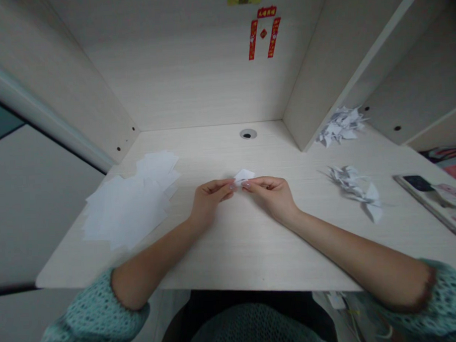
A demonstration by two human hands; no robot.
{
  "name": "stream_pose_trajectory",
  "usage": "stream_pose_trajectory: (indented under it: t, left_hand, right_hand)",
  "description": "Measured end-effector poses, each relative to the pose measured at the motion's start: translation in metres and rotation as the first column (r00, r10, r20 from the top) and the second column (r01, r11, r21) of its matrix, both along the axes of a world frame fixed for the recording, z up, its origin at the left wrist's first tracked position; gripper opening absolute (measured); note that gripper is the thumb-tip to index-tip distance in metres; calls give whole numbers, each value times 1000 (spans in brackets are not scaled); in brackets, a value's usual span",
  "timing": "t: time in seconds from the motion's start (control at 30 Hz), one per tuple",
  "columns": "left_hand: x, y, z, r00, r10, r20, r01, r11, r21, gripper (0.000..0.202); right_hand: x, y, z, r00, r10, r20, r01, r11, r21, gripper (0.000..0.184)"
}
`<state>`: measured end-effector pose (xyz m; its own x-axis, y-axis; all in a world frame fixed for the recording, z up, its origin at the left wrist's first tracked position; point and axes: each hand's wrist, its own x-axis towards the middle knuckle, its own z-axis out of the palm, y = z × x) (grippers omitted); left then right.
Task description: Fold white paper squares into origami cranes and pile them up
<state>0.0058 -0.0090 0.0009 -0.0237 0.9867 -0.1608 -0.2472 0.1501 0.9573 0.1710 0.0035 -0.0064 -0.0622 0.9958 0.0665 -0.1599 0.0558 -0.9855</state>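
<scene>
A small piece of white paper (245,174), partly folded, is held just above the middle of the desk. My left hand (211,198) pinches its left edge between thumb and fingers. From the other side my right hand (273,193) pinches the right edge, so the two thumbs come close together. The fingertips cover the paper's lower part. To the left lies a spread of flat white paper sheets (125,205), overlapping one another. On the right is a small heap of folded white papers (353,183).
Another heap of folded papers (341,125) sits at the back right, beside the upright panel (319,96). A phone (433,202) lies near the right edge. A round cable hole (248,134) is set into the desk (231,256) near the back wall, which carries red stickers (253,39).
</scene>
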Motion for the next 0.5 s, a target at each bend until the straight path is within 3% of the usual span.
stream_pose_trajectory:
  t: [0.2,0.5]
  left_hand:
    - [1,-1,3,995,-4,105,12,997,-75,27]
    - [1,-1,4,999,-10,47,9,1000,18,22]
  right_hand:
    - [0,0,-2,1000,-1,7,1,1000,15,12]
    - [-1,1,-3,994,27,-108,-33,998,-56,12]
